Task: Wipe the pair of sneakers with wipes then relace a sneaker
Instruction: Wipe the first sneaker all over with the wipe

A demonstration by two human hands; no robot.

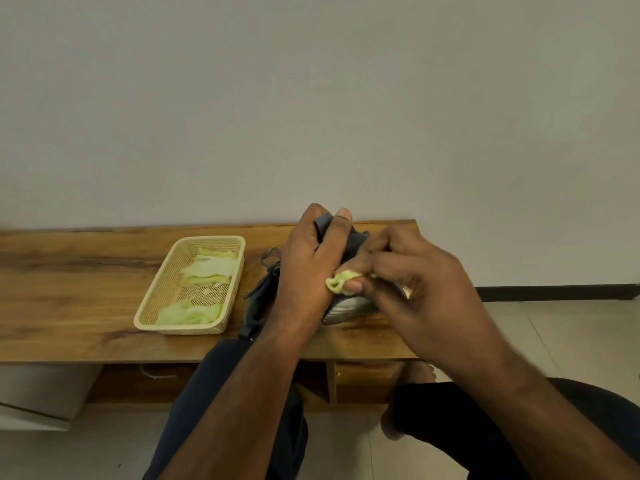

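Note:
A dark grey sneaker (346, 308) stands tilted on the wooden bench (86, 271), its pale sole facing me. My left hand (311, 268) grips it at the top, fingers curled over its upper edge. My right hand (412, 271) pinches a crumpled light green wipe (337, 281) and presses it against the sneaker's side. A second dark sneaker (258, 299) with loose laces lies behind my left wrist, mostly hidden.
A cream woven basket (162, 282) with several green and white wipes sits left of the shoes. The bench backs onto a plain wall. My knees and a bare foot show below the bench edge, above a tiled floor.

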